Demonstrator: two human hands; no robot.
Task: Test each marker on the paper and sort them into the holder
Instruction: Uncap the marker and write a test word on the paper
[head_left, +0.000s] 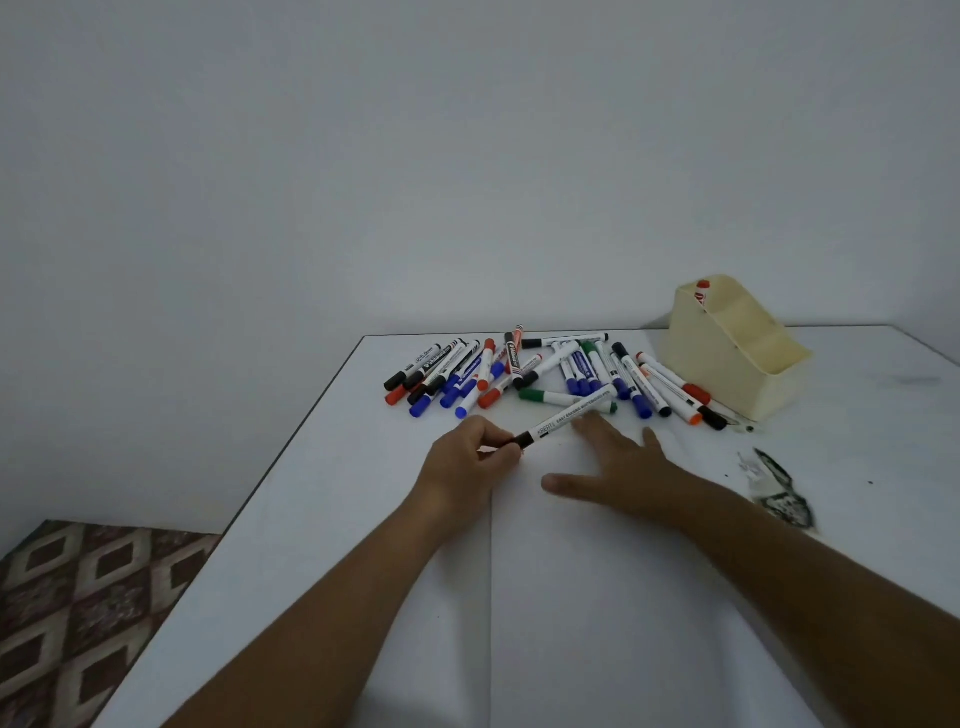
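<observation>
- The marker (563, 415) looked light and rigid, a smooth plastic barrel likely a little slick; the best hold seemed to be the middle of the barrel, clear of the cap end.
- It had a white barrel with dark printed lettering and a black cap, and it lay tilted just in front of the marker pile (545, 374), over the far edge of the paper (571, 597).
- The left hand (467, 462) pinched the black cap end with curled fingers, just in front of the pile's left part.
- The right hand (618, 467) lay flat on the paper with fingers spread and straight, holding nothing, just in front of the pile's middle.
- The holder (727, 353), cream-coloured and stepped, stood just right of the pile, with one red-capped marker (702, 291) in its rear compartment.
- The pile mixed black, blue, red, green and orange caps.
</observation>
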